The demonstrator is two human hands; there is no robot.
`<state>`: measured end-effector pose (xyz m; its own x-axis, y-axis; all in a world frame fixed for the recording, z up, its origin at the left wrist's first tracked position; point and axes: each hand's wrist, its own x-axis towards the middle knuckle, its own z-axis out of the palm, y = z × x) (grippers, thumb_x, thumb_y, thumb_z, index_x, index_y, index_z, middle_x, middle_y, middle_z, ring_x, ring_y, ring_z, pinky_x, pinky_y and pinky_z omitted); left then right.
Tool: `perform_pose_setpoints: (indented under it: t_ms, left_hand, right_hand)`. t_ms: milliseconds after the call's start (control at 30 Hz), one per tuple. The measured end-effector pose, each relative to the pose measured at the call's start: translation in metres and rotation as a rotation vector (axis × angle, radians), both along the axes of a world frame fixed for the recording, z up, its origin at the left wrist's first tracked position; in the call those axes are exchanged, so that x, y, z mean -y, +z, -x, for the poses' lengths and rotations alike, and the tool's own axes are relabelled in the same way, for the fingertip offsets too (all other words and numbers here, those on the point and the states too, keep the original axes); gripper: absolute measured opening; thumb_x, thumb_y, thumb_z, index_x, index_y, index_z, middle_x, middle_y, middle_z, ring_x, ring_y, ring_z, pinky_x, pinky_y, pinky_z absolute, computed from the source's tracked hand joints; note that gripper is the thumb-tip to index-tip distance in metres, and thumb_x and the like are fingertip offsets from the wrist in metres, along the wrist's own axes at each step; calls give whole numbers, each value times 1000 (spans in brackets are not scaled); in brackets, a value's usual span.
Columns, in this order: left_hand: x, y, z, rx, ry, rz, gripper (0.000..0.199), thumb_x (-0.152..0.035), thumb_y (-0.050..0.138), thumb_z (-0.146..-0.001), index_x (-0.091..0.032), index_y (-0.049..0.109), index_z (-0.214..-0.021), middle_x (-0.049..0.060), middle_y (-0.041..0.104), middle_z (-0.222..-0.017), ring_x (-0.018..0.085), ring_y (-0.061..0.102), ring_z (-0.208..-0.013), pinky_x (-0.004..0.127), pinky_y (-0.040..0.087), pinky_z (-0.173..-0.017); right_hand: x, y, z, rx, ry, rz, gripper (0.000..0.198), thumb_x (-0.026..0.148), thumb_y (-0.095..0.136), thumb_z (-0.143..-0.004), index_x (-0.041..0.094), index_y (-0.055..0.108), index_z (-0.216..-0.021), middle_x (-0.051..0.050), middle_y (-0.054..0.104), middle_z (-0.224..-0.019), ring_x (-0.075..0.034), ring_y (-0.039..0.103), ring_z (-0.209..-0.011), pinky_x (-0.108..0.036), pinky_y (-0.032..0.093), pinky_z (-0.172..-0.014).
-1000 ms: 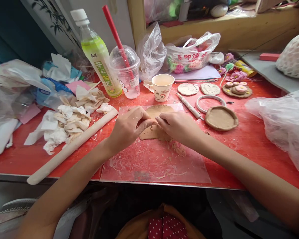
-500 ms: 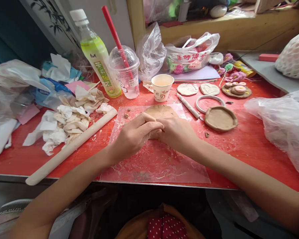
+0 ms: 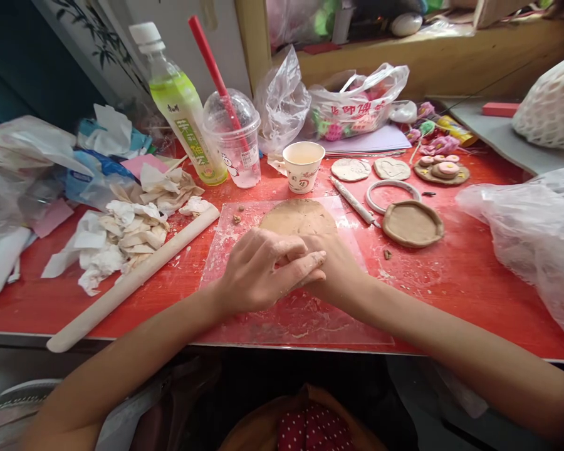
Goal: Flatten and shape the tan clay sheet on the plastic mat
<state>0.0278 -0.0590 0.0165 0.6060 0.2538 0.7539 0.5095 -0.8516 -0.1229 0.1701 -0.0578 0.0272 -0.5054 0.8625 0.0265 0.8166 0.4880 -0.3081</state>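
A flat round slab of brown clay (image 3: 299,216) lies on a clear sheet (image 3: 282,322); its near part is hidden under my hands. My left hand (image 3: 263,269) rests across the back of my right hand (image 3: 331,263), its thumb stretched out to the right and apart from its fingers. Beneath it, my right hand lies over the near side of the slab, with its fingers covered by the left. Right of the sheet sits a shallow clay dish (image 3: 412,224) with a raised rim. A white tape ring (image 3: 393,195) and a pale, thin stick (image 3: 352,200) lie beside it.
A long rolling pin (image 3: 136,275) slants at left beside crumpled tissues (image 3: 122,235). Behind the slab stand a paper cup (image 3: 302,169), a plastic cup with a red straw (image 3: 237,144) and a green drink bottle (image 3: 181,116). A plastic bag (image 3: 536,232) spreads along the right.
Both hands have slid toward me over the slab, so more of its far part shows. The left hand still lies on the right, its thumb now further right.
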Motion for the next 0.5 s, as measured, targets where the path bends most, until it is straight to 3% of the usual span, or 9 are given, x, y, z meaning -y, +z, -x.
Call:
perform_pose_setpoints:
  t_ms: [167,267,400,500]
  left_hand:
    - [-1,0,7,-125,-28,-234,30,-46,62,-78,-26,64,-100,-2,56,-72,10,50,-69,26,39,-67]
    - [0,2,5,-97,34,-225,32,-43,59,-81,-22,63,-105,-1,53,-71,12,46,-67,28,36,-66]
    - [1,5,4,-146,-103,-250,34,-40,58,-80,-16,64,-104,1,51,-71,14,42,-67,30,35,-64]
    - [0,5,4,-124,33,-185,35,-34,59,-79,-15,62,-109,2,54,-71,15,43,-69,32,33,-64]
  right_hand:
    - [-2,0,-2,41,-18,-18,16,24,44,-80,18,59,-79,-4,63,-69,-13,44,-53,-27,18,-48]
    - [-2,2,-3,42,-38,-65,16,26,44,-81,19,58,-79,-4,62,-68,-13,45,-52,-27,18,-47]
    - [-3,2,-3,99,-55,-60,18,24,42,-82,18,58,-77,-5,63,-67,-13,46,-50,-28,17,-47]
    - [-4,0,-4,88,-27,-86,15,23,44,-81,18,58,-84,-6,65,-74,-15,52,-59,-28,20,-49]
